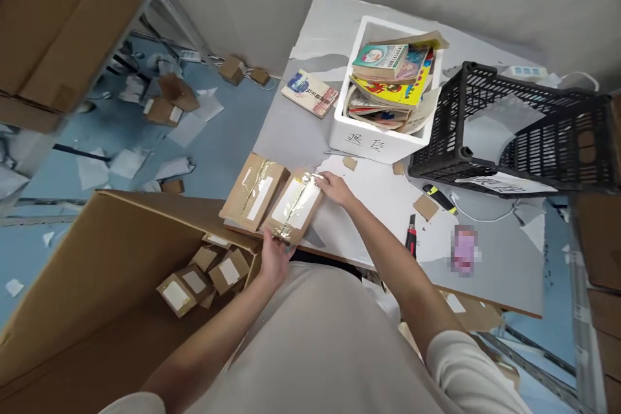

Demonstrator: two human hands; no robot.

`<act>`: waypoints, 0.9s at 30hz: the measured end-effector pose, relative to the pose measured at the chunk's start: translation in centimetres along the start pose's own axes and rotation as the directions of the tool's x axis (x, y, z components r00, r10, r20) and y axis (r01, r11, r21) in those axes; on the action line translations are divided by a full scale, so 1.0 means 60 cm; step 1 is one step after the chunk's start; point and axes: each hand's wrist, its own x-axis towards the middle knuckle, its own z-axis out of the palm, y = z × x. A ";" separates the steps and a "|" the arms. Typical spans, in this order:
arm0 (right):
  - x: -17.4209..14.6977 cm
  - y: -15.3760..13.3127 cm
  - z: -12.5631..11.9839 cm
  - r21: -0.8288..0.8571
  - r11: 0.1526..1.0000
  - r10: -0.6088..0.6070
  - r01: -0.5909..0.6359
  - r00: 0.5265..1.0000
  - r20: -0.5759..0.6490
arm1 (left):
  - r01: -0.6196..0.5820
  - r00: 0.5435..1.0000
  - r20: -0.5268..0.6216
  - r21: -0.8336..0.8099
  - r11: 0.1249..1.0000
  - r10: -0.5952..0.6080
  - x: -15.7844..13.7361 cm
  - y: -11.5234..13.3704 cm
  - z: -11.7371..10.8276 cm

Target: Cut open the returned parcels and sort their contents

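Note:
A taped brown cardboard box (294,207) with white labels lies at the table's front left, gripped at both ends. My left hand (276,260) is closed on its near end, the thumb on top and the other fingers partly hidden. At the far right corner, my right hand (336,189) has its fingers on the box. A second taped box (255,193) sits on the table just left of it. Below, to the left, a large open carton (121,252) contains several small labelled boxes (228,272).
On the table (310,26) stand a white foam box (369,147) of books and a black plastic crate (436,142). A book (310,93), a red utility knife (411,237) and a yellow-black cutter (439,198) lie there too. Paper scraps litter the blue floor (233,116).

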 end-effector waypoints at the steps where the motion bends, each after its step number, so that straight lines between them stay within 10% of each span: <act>1: -0.019 0.012 -0.007 0.010 1.000 0.001 0.000 0.999 -0.044 | -0.015 1.000 0.011 0.029 0.999 0.015 -0.002 -0.002 0.000; 9: -0.248 0.128 -0.091 0.238 0.971 0.155 -0.035 0.849 -0.506 | -0.338 0.905 0.350 0.249 0.907 0.241 0.026 0.002 0.093; 15: -0.333 0.220 -0.101 0.359 0.926 0.318 -0.114 0.749 -0.582 | -0.483 0.817 0.516 0.372 0.793 0.256 0.078 -0.043 0.180; 27: -0.330 0.297 -0.110 0.285 0.953 0.251 -0.105 0.799 -0.547 | -0.495 0.811 0.549 0.459 0.738 0.202 0.102 -0.079 0.188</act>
